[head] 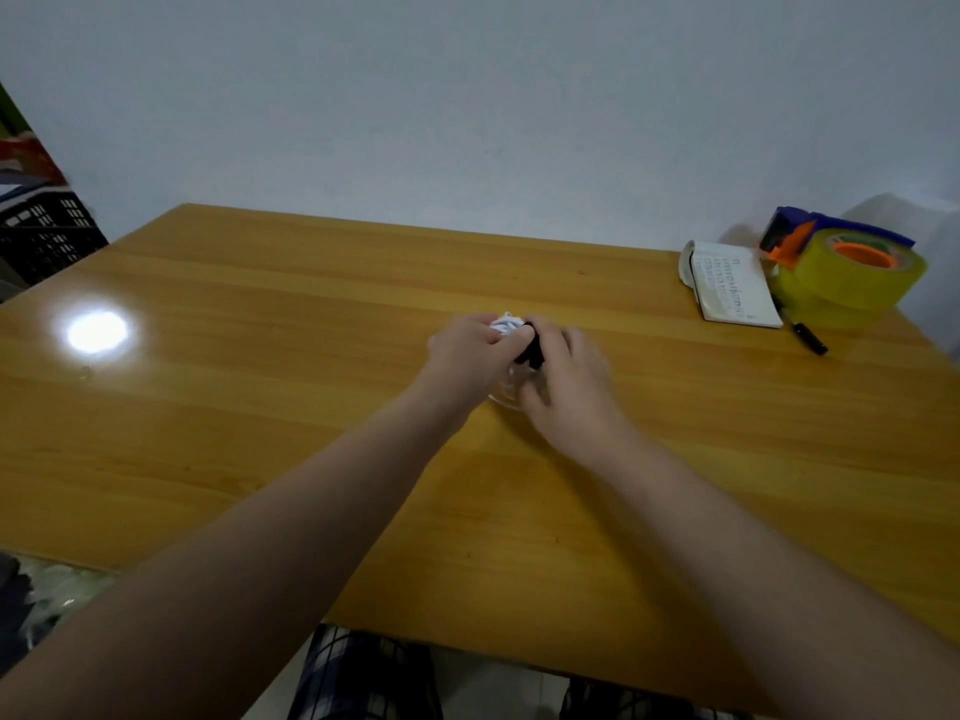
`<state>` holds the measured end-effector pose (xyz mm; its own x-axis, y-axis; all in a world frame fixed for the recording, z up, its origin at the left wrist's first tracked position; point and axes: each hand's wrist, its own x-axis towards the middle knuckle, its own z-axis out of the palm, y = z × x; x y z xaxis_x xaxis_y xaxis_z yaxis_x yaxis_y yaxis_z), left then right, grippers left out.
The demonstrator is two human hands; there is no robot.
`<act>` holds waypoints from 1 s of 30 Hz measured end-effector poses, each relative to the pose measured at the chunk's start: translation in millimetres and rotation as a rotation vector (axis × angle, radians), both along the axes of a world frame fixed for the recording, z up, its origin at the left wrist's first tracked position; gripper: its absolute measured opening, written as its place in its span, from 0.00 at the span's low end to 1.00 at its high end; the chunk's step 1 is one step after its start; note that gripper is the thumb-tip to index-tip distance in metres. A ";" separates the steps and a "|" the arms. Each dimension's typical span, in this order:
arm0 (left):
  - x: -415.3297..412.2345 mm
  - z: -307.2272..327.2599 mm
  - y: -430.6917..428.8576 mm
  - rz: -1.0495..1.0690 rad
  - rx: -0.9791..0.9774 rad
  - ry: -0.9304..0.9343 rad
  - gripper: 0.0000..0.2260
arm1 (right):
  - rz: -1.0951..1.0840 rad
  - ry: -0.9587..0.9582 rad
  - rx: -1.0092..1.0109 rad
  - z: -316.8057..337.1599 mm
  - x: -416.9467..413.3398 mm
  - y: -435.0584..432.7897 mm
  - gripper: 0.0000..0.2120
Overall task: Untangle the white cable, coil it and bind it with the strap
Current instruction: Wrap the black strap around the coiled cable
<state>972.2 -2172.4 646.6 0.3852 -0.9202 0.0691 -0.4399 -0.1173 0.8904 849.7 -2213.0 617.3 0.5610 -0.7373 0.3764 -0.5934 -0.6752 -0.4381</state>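
A small bundle of white cable shows between my two hands above the middle of the wooden table. My left hand grips the bundle from the left. A black strap lies against the bundle's right side, and my right hand pinches it. Most of the cable is hidden by my fingers. Something clear and glassy sits on the table just under my hands; I cannot tell what it is.
At the back right lie a small notebook, a yellow tape roll in a blue and orange dispenser and a black pen. A black crate stands off the table's left. A lamp glare marks the left tabletop.
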 end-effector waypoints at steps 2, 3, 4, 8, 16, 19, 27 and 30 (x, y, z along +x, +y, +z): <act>-2.8 3.0 5.4 -0.099 -0.001 -0.007 0.22 | -0.065 0.048 -0.050 0.9 -0.7 -2.5 0.25; -4.2 5.1 8.7 -0.137 -0.012 0.025 0.22 | -0.096 0.045 -0.052 3.1 -1.3 -4.6 0.26; -4.4 7.0 11.1 -0.161 -0.038 0.038 0.20 | -0.114 0.020 -0.054 5.1 -2.4 -6.8 0.26; 1.6 1.9 14.9 -0.195 -0.142 0.077 0.09 | -0.063 -0.299 0.080 8.0 -8.0 -5.4 0.15; 13.3 -10.2 21.7 -0.350 -0.047 -0.025 0.10 | 0.038 -0.728 0.646 38.7 -3.4 4.6 0.13; 14.3 -9.0 21.2 -0.346 -0.223 -0.320 0.07 | -0.050 -0.850 0.864 38.2 1.0 0.1 0.15; 31.8 -7.7 -17.7 -0.122 -0.175 0.047 0.14 | -0.181 -0.732 0.930 30.4 33.0 -44.6 0.17; 42.8 -1.7 -43.0 -0.007 -0.119 -0.106 0.10 | -0.140 -0.517 0.805 34.4 46.8 -65.3 0.15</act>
<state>1015.0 -2215.4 645.0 0.3637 -0.9056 0.2181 -0.5329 -0.0102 0.8461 896.4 -2278.3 651.7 0.3555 -0.9298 -0.0956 -0.2498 0.0040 -0.9683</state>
